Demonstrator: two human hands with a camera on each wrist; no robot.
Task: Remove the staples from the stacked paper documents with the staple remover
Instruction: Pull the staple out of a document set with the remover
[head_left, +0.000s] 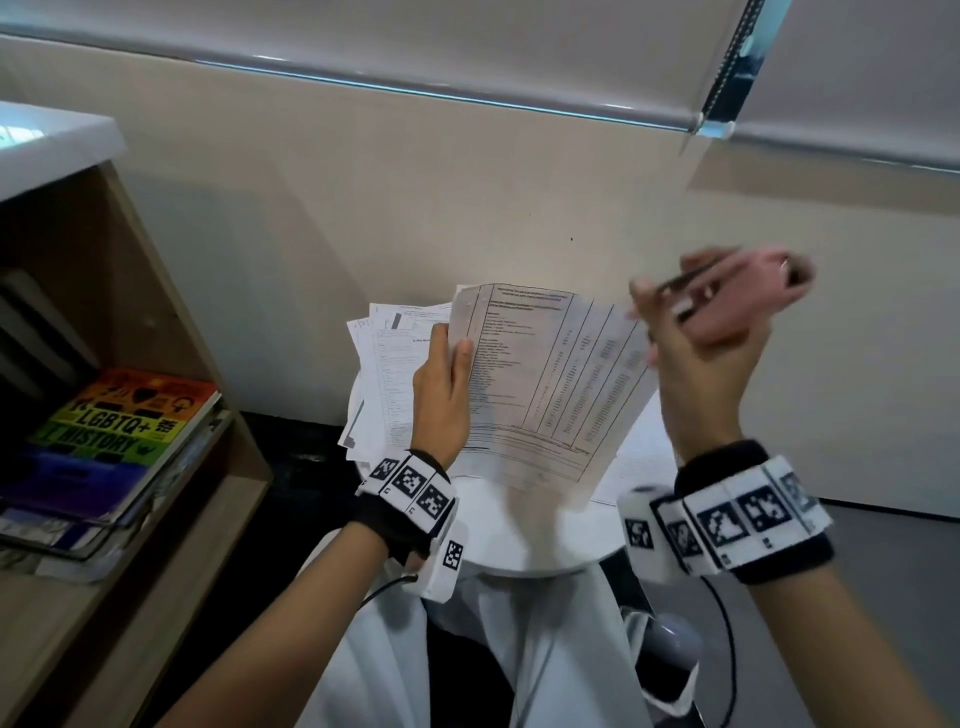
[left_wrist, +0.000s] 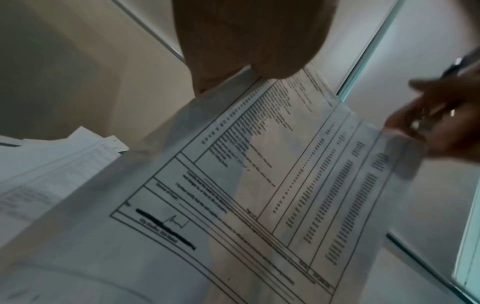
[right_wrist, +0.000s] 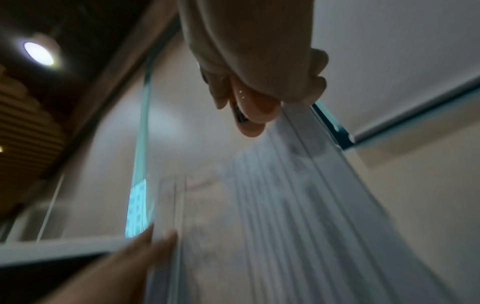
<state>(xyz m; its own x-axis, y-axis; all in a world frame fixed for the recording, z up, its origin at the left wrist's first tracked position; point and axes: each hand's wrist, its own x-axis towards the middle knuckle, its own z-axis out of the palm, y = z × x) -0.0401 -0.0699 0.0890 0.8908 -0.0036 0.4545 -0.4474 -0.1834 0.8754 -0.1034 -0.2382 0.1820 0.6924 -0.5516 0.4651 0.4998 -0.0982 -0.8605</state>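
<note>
My left hand grips the left edge of a printed table sheet, thumb on its face, and holds it tilted up above the round white table. My right hand, blurred by motion, is raised at the sheet's upper right corner and curls round a metal staple remover. The left wrist view shows the sheet, my left thumb and the staple remover by the sheet's corner. From the right wrist, the remover's tip sticks out of the fist above the sheet. No staple is discernible.
A loose stack of papers lies on the table's left part, behind my left hand. A wooden shelf with books stands at the left. A beige wall rises just behind the table. My legs sit under the table's near edge.
</note>
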